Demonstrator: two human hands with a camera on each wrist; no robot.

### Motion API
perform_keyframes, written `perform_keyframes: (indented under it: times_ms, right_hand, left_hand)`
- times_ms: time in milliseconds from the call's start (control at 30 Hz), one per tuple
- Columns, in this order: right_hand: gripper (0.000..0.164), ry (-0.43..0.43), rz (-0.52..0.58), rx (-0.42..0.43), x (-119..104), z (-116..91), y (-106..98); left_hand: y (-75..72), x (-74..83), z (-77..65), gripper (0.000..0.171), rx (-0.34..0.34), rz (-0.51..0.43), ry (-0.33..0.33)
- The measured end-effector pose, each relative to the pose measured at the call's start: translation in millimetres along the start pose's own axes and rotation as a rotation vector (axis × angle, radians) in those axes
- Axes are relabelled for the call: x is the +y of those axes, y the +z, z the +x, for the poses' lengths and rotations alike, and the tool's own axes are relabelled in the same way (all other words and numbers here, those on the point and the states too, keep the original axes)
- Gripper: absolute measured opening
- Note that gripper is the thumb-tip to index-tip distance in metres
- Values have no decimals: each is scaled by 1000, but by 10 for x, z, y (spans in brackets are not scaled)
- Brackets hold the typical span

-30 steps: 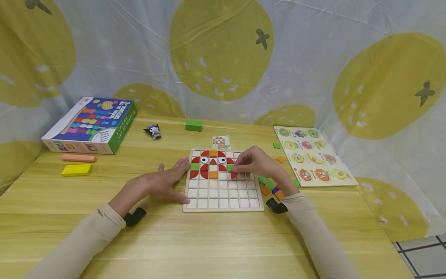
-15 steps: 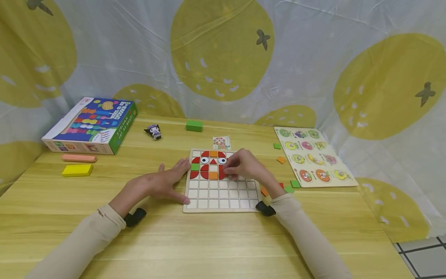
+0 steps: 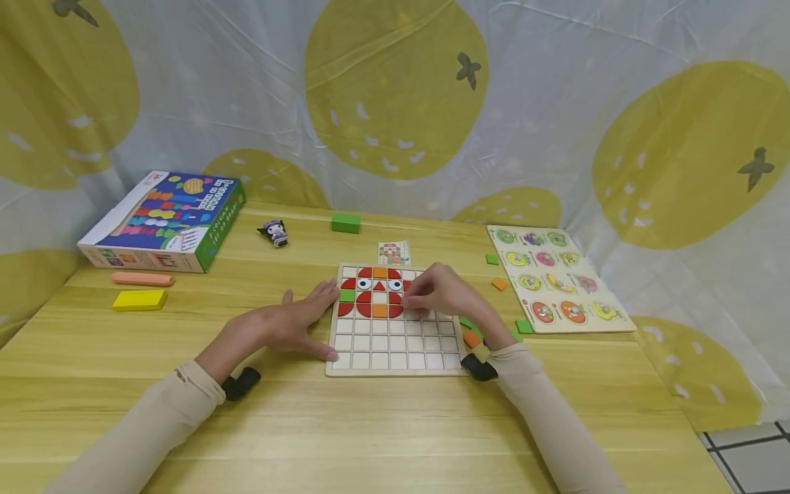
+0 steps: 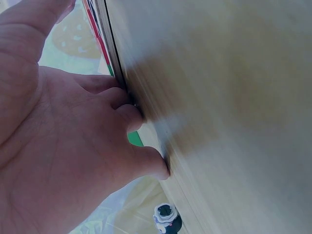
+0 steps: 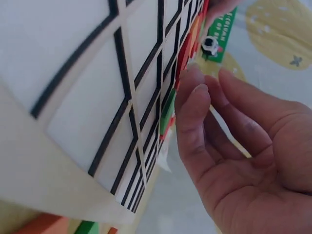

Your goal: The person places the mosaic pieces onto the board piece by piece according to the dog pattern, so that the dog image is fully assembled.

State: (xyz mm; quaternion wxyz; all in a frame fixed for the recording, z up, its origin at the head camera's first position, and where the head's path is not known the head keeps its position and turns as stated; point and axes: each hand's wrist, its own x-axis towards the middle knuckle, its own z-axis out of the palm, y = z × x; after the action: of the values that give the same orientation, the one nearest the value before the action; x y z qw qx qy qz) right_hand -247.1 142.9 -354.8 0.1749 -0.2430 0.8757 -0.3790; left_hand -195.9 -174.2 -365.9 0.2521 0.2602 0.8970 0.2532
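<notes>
The gridded wooden board [image 3: 395, 344] lies mid-table, its upper left cells filled with red, orange, green and eye-marked tiles. My left hand [image 3: 286, 326] is spread, fingers and thumb against the board's left edge; the left wrist view shows its fingertips along that edge. My right hand [image 3: 443, 293] is over the upper right of the tiles with fingers loosely bent. A red rounded tile [image 3: 396, 311] sits in a cell just left of its fingertips. In the right wrist view a green tile [image 5: 168, 113] shows beside the fingers [image 5: 192, 114], and no tile shows between them and the thumb.
Loose tiles, among them an orange tile [image 3: 472, 339], lie by the right wrist. A picture card [image 3: 393, 252] is behind the board. A fruit puzzle board [image 3: 558, 278] stands at right; a game box [image 3: 163, 221], yellow block [image 3: 138, 300] and small figurine [image 3: 273, 233] are left.
My right hand has shifted left with a red tile, which now sits in a board cell; its fingertips have then drawn slightly back to the right. My left hand has stayed in place.
</notes>
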Motion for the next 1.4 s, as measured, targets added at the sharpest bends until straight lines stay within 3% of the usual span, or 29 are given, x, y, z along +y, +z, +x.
perform_keyframes:
  times_ms: [267, 467, 667, 800, 1100, 1400]
  right_hand:
    - [15, -76, 30, -97, 32, 2, -17]
    - [18, -151, 19, -166, 230, -126, -321]
    - [17, -88, 26, -114, 573, -430, -700]
    - [17, -54, 11, -138, 758, -660, -837]
    - [21, -4, -13, -171, 1044, -888, -903]
    - [18, 40, -73, -142, 991, -917, -889]
  left_hand:
    - [-15, -12, -12, 126, -3, -22, 11]
    - [-27, -28, -31, 131, -4, -47, 7]
    - [-14, -11, -14, 124, -8, -21, -11]
    - [-5, -6, -19, 122, -6, -9, -14]
    - [-8, -18, -29, 121, 4, -9, -6]
    - [-5, 7, 1, 121, 2, -22, 13]
